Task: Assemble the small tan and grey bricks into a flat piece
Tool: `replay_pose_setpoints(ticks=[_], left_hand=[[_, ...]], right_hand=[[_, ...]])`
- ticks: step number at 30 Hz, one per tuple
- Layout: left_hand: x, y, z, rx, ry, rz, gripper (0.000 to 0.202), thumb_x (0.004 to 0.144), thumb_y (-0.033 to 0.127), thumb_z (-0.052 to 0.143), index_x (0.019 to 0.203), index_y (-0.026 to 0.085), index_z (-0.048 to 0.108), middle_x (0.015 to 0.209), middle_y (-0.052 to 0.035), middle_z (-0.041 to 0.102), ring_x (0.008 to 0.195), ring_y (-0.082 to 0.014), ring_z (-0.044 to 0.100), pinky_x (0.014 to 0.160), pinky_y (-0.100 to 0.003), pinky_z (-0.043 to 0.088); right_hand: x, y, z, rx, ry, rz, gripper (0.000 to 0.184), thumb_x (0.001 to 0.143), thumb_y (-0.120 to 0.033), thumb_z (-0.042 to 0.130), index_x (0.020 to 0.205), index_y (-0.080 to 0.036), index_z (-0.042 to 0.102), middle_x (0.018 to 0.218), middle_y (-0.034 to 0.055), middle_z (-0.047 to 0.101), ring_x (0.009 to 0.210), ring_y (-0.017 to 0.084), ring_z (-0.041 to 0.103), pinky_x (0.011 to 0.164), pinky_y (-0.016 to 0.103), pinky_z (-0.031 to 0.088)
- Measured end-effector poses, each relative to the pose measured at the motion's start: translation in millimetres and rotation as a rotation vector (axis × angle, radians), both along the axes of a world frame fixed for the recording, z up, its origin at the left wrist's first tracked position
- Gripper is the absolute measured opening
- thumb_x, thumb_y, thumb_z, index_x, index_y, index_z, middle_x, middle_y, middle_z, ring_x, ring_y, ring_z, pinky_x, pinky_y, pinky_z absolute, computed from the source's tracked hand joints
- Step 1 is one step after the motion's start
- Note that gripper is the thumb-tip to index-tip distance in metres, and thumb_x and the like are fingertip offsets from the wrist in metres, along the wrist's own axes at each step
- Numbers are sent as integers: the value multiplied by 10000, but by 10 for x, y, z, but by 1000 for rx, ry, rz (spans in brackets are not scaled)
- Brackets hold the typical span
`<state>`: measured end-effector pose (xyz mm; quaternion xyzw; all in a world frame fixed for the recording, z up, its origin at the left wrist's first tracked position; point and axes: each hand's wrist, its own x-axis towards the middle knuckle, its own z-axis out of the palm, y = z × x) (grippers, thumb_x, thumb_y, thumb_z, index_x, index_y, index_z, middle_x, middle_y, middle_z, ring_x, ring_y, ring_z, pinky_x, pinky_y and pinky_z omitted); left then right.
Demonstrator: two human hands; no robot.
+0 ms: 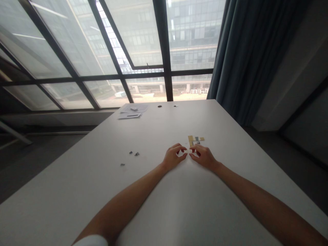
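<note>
Both my hands rest on a white table (179, 205), fingertips almost touching. My left hand (174, 156) is curled with thumb and fingers pinched toward the middle. My right hand (202, 155) is curled the same way. Between the fingertips sits a tiny pale piece (189, 151), too small to name. Just beyond my right hand lies a small flat assembly of tan, dark and yellow bricks (195, 139) on the table.
Several tiny dark pieces (133, 153) lie to the left of my hands, another (122, 164) nearer. Papers with a small object (132, 111) lie at the far edge, by two round holes (160, 106). Large windows and a dark curtain (246, 58) stand behind.
</note>
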<state>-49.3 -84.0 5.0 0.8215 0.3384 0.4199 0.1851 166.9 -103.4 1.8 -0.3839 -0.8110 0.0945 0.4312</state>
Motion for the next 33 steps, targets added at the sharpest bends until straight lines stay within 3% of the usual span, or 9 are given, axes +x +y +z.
replay_pose_setpoints(ticks=[18, 24, 33], left_hand=[[-8, -1, 7, -5, -25, -4, 154, 812, 221, 690, 963, 192, 701, 835, -13, 637, 672, -109, 482, 650, -232, 421], [-2, -3, 14, -4, -38, 8, 143, 805, 228, 699, 943, 188, 692, 832, -15, 637, 670, -109, 484, 644, -231, 420], [8, -5, 15, 4, -44, 17, 128, 802, 208, 696, 928, 192, 685, 825, -8, 628, 671, -108, 476, 640, -229, 414]], right_hand=[[2, 28, -38, 43, 12, 11, 133, 899, -244, 626, 1021, -199, 656, 813, 3, 634, 557, 93, 476, 574, 220, 399], [3, 33, -44, 67, 35, -22, 95, 917, -287, 623, 874, -203, 630, 762, 3, 614, 588, 105, 495, 586, 224, 404], [-8, 40, -50, 93, 24, -9, 107, 932, -258, 588, 853, -206, 638, 739, 4, 613, 586, 107, 511, 590, 219, 416]])
